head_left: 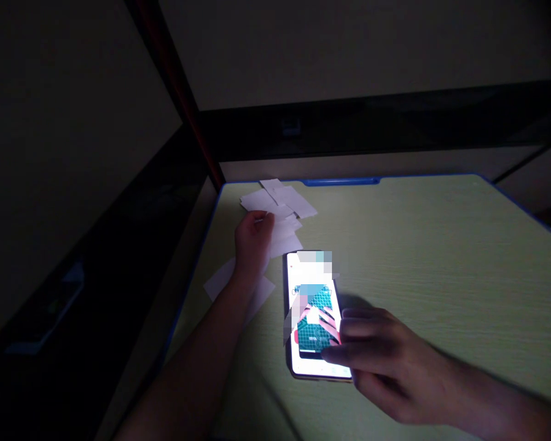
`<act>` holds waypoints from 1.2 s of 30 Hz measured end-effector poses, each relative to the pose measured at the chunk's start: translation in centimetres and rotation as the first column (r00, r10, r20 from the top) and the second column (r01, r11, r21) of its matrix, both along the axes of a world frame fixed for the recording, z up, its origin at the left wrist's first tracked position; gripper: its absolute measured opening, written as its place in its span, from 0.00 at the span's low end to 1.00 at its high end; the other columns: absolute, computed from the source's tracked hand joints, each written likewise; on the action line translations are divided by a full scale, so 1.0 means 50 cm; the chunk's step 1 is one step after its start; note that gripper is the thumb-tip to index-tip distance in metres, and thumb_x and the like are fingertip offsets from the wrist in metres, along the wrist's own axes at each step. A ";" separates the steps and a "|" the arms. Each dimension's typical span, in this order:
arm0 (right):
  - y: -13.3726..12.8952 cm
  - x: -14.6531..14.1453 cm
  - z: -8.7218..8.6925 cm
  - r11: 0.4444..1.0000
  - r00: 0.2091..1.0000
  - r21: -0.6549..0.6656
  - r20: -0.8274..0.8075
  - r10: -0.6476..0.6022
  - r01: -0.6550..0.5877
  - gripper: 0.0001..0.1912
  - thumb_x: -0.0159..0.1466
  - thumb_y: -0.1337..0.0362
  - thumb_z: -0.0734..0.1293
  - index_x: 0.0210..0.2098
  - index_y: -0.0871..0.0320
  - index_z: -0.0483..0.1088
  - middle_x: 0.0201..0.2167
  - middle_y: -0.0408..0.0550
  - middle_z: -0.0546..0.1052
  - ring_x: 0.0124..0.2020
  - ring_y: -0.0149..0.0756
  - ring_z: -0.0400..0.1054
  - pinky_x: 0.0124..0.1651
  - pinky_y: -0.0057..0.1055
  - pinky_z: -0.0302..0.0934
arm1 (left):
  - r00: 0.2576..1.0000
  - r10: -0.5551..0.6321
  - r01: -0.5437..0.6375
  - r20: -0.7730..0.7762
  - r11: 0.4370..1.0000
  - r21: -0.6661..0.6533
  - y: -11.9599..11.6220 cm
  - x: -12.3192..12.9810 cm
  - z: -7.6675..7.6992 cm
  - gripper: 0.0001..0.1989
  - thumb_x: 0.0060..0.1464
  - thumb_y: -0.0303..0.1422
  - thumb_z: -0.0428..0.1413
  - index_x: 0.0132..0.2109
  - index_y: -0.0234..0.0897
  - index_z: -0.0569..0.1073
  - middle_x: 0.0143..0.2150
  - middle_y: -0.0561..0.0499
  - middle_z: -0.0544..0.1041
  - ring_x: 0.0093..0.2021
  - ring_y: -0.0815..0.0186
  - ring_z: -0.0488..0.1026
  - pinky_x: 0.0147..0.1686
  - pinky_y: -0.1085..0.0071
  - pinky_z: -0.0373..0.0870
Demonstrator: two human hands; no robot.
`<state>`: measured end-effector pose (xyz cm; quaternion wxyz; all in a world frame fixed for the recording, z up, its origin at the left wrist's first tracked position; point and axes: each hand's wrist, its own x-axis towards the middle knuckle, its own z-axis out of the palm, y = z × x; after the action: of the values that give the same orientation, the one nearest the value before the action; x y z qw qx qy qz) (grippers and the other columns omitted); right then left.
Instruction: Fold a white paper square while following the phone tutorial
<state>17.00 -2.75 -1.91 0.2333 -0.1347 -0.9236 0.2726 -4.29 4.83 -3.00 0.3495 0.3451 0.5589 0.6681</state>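
A phone [319, 361] with a bright screen lies on the table in front of me; the screen shows hands over a green grid, and part of it is blurred out. My right hand [386, 355] is at the phone's lower right, its fingers bent and one fingertip over the bottom of the screen. My left hand [254, 242] is at the left, thumb and fingers pinched together on a thin white sheet of paper [282, 229]. Several white paper pieces [296, 201] overlap beyond that hand. Another white sheet [220, 282] lies partly under my left wrist.
The pale green table [417, 245] has a blue edge and a blue groove [342, 182] at its far side. Dark walls with a black band [371, 128] stand behind and to the left. The room is dim.
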 end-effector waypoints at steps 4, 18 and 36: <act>0.000 0.000 -0.002 1.000 1.000 0.019 0.011 0.005 -0.006 0.13 0.57 0.73 0.59 0.34 0.55 0.72 0.23 0.45 0.69 0.26 0.36 0.60 0.33 0.38 0.54 | 1.000 -0.016 0.016 0.003 1.000 0.007 0.001 0.000 -0.001 0.05 0.43 0.32 0.57 0.28 0.35 0.68 0.21 0.57 0.65 0.21 0.74 0.59 0.20 0.78 0.54; 0.008 0.006 -0.004 1.000 0.999 -0.014 -0.054 -0.003 0.002 0.16 0.57 0.74 0.59 0.41 0.57 0.72 0.22 0.43 0.66 0.25 0.33 0.58 0.30 0.35 0.51 | 0.999 -0.038 0.039 -0.007 0.999 0.014 -0.001 -0.002 -0.003 0.05 0.43 0.32 0.57 0.27 0.36 0.68 0.20 0.58 0.64 0.19 0.75 0.57 0.19 0.78 0.52; 0.006 0.004 0.001 0.999 0.997 -0.018 -0.061 -0.038 0.037 0.15 0.58 0.75 0.58 0.36 0.58 0.74 0.21 0.44 0.68 0.25 0.33 0.57 0.31 0.35 0.50 | 0.995 -0.059 0.062 -0.074 0.997 0.038 0.007 -0.011 -0.016 0.04 0.44 0.30 0.56 0.30 0.34 0.71 0.27 0.53 0.72 0.27 0.71 0.66 0.27 0.76 0.61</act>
<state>17.21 -2.44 -1.84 0.2656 -0.1457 -0.9109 0.2801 -4.84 5.19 -3.77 0.3421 0.3931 0.5468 0.6553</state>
